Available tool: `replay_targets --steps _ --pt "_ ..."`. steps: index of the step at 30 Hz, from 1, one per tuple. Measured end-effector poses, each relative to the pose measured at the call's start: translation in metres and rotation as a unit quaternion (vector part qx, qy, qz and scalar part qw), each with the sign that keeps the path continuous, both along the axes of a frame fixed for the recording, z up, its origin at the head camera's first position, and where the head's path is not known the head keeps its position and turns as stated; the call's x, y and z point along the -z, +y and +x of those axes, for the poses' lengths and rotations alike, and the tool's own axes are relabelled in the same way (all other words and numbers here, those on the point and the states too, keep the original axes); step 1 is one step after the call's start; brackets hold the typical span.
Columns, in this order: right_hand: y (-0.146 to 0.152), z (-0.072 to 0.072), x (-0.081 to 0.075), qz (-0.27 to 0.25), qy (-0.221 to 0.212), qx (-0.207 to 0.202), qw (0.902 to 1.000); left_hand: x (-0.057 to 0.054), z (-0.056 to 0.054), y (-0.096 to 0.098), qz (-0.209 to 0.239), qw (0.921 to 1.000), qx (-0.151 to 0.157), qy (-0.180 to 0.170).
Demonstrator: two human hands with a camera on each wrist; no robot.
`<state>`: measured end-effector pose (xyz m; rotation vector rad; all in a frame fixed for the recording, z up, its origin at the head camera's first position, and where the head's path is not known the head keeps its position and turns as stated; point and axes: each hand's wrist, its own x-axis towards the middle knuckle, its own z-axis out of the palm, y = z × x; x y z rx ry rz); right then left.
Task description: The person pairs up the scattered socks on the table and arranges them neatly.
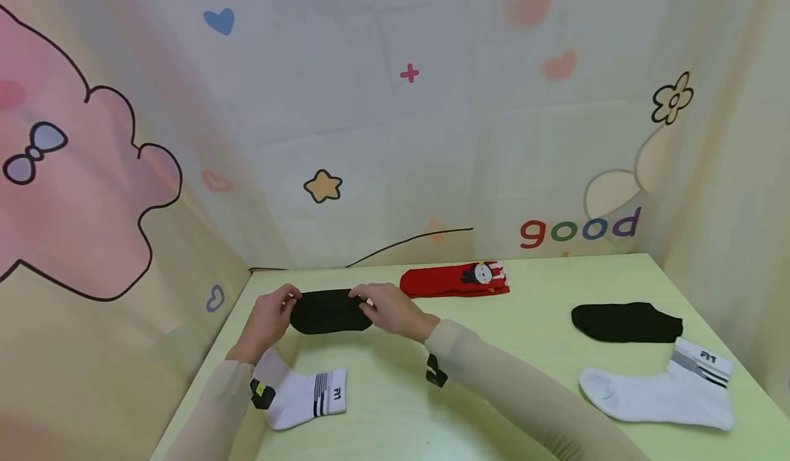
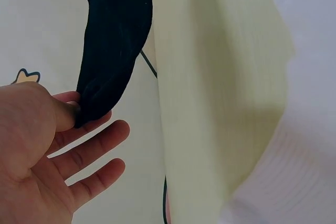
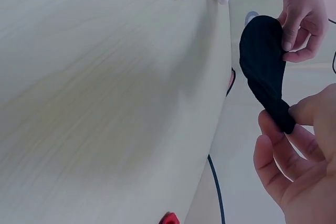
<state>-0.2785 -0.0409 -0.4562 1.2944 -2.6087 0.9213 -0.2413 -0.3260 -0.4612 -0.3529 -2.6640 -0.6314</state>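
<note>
A black ankle sock (image 1: 330, 311) is held up over the back left of the table, stretched between both hands. My left hand (image 1: 271, 315) pinches its left end between thumb and forefinger; the other fingers spread apart in the left wrist view. At the opposite end, my right hand (image 1: 389, 308) pinches the sock's edge, as the right wrist view (image 3: 302, 156) of that hand also shows. Below the left forearm lies a white sock (image 1: 302, 396) with black stripes at its cuff, partly covered by the sleeve. Just beyond the right hand, a red sock (image 1: 438, 281) with a cartoon figure lies flat.
On the right side of the pale green table (image 1: 481, 406) lie another black ankle sock (image 1: 623, 322) and another white striped sock (image 1: 660, 396), the white cuff close to the black one. A printed curtain (image 1: 382, 138) stands along the table's back and sides.
</note>
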Motion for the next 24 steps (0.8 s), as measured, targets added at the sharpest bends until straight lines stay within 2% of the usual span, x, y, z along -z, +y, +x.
replay_targets --steps 10,17,24 --pt "0.009 0.004 -0.005 0.000 -0.003 0.004 1.0000 -0.005 -0.001 0.009 0.004 0.9999 0.014 0.004" --pt "0.017 0.005 -0.008 -0.007 0.012 0.003 0.9999 -0.011 0.001 0.016 -0.003 0.9998 0.016 0.007" --pt "0.026 0.007 -0.010 -0.013 0.018 -0.001 0.9997 -0.011 0.001 0.023 0.005 0.9995 0.027 0.016"
